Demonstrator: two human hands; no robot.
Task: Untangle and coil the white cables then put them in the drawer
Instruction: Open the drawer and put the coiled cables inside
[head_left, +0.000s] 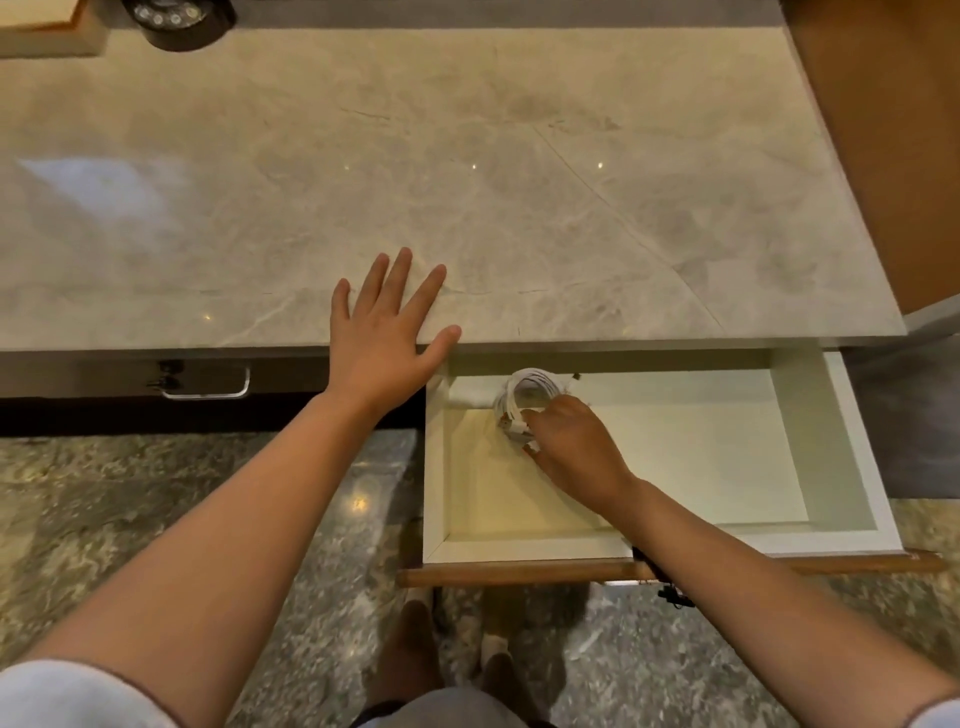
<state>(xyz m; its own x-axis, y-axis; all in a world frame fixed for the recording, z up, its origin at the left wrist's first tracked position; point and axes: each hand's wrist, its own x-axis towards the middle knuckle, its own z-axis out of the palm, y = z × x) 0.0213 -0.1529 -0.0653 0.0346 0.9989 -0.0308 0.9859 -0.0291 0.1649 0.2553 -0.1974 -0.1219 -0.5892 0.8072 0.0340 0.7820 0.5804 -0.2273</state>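
The desk (467, 182) top carries no cables in view. The drawer (852, 447) stands pulled out. The left hand (387, 332) lies flat, fingers straight, on the desk's front edge. The right hand (574, 441) pinches the coiled white cables (524, 387) at the drawer's rear left corner. Coiling appears done; release and closing the drawer likely remain.

Setting: looking like a furnished home or hotel-type room. Evidence: a polished marble-patterned surface (467, 182) is reflecting ceiling lights; a white-lined drawer (852, 447) with a wood front is standing open beneath it; a speckled stone floor (130, 509) is showing below; wood panelling (883, 130) is rising at right.
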